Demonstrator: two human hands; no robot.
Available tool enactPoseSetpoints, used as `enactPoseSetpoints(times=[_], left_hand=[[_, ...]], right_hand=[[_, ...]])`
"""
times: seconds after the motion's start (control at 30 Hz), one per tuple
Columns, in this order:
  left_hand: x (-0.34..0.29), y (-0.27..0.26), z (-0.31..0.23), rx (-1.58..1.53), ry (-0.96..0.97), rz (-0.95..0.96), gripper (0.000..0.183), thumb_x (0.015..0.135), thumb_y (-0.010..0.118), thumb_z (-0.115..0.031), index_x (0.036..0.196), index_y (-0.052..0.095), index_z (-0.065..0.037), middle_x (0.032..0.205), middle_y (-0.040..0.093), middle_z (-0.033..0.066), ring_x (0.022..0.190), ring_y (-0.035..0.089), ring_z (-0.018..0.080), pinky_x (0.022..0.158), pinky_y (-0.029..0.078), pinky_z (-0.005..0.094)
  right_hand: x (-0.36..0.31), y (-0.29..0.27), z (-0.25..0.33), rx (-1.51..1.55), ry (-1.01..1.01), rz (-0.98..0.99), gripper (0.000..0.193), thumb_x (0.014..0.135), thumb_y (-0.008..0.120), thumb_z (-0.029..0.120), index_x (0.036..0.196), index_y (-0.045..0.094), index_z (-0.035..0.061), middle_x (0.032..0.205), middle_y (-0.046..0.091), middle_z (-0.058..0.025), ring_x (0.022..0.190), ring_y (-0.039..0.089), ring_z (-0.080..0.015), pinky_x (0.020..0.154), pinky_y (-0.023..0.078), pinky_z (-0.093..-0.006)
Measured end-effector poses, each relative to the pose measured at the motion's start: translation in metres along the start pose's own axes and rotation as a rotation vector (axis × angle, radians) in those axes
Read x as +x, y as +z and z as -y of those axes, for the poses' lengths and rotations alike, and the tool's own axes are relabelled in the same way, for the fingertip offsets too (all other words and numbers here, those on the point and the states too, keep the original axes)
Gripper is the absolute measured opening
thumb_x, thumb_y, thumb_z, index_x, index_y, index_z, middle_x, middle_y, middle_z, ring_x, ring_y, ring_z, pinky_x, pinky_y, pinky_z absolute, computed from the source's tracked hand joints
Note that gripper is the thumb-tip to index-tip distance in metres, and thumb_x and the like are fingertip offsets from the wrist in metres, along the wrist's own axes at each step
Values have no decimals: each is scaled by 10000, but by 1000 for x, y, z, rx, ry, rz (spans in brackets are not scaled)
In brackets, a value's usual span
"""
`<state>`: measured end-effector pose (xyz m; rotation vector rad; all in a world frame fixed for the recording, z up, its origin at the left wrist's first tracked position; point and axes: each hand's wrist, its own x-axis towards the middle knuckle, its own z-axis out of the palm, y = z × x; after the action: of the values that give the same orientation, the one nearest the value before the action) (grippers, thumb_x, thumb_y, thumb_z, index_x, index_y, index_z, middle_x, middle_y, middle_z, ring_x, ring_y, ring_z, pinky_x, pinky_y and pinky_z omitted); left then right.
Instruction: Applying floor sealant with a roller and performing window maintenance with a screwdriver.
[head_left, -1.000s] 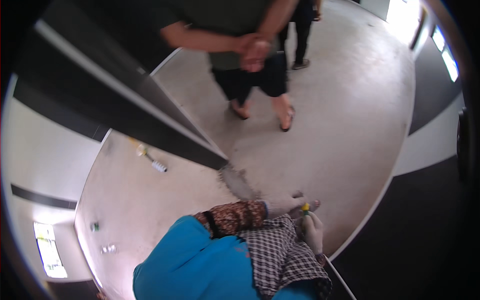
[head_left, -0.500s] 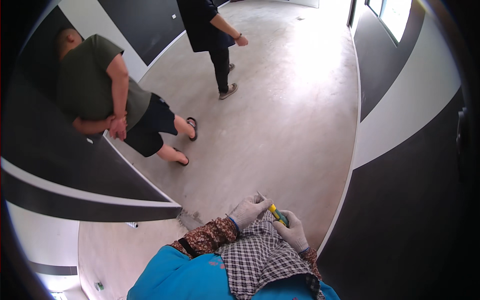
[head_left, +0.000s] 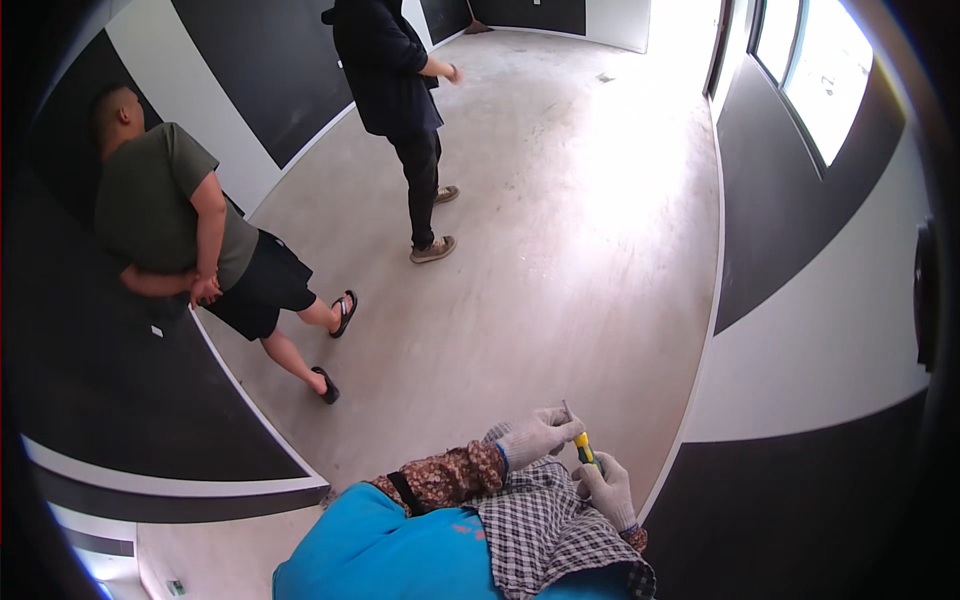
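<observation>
Spanning frame: bare concrete floor, sunlit toward far end; walls black and white; windows right. Two people standing on floor: one in green shirt leaning on left wall, hands behind back; one in dark clothes mid-room. Low centre: gloved left hand, fingers pinched on metal tip of screwdriver; gloved right hand, fingers wrapped round its yellow-green handle. Tool held close before body, above checked cloth.
</observation>
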<state>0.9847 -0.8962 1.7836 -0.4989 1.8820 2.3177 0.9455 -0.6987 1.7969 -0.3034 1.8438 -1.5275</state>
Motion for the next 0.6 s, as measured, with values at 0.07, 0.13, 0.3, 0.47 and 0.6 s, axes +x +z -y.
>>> enactPoseSetpoints(times=[0.07, 0.13, 0.3, 0.47, 0.6], left_hand=[[8, -2, -5, -14, -3, 7, 255, 955, 618, -277, 972, 655, -25, 732, 555, -18, 628, 466, 54, 569, 397, 219], [9, -8, -2, -23, -14, 15, 253, 956, 618, -277, 972, 657, -27, 735, 558, -17, 630, 466, 54, 575, 399, 218], [-9, -21, 1, -73, -46, -170, 275, 949, 634, -288, 928, 657, -15, 732, 583, -4, 620, 488, 58, 564, 400, 218], [-21, -36, 8, -198, -55, -326, 241, 932, 666, -250, 832, 640, -32, 645, 532, -30, 541, 442, 49, 491, 345, 218], [-24, -50, -3, -222, -2, -425, 240, 937, 656, -240, 788, 636, -54, 634, 547, -23, 545, 476, 53, 502, 379, 222]], right_hand=[[6, -2, -1, 33, -27, 25, 335, 908, 603, 154, 1160, 564, -64, 794, 641, -46, 609, 543, -73, 563, 451, -221], [10, 3, 0, 63, 19, 43, 343, 900, 617, 152, 1165, 563, -59, 802, 638, -44, 619, 539, -69, 567, 446, -219], [21, 14, 10, -117, -72, 53, 380, 863, 668, 168, 1180, 571, -20, 849, 633, -54, 681, 557, -85, 625, 463, -235], [38, 26, 36, -351, -224, 131, 414, 845, 691, 200, 1186, 576, -5, 940, 628, -97, 881, 607, -159, 801, 490, -296], [64, 30, 55, -402, -252, 217, 413, 864, 687, 229, 1183, 594, -15, 965, 668, -129, 860, 625, -163, 791, 497, -297]])
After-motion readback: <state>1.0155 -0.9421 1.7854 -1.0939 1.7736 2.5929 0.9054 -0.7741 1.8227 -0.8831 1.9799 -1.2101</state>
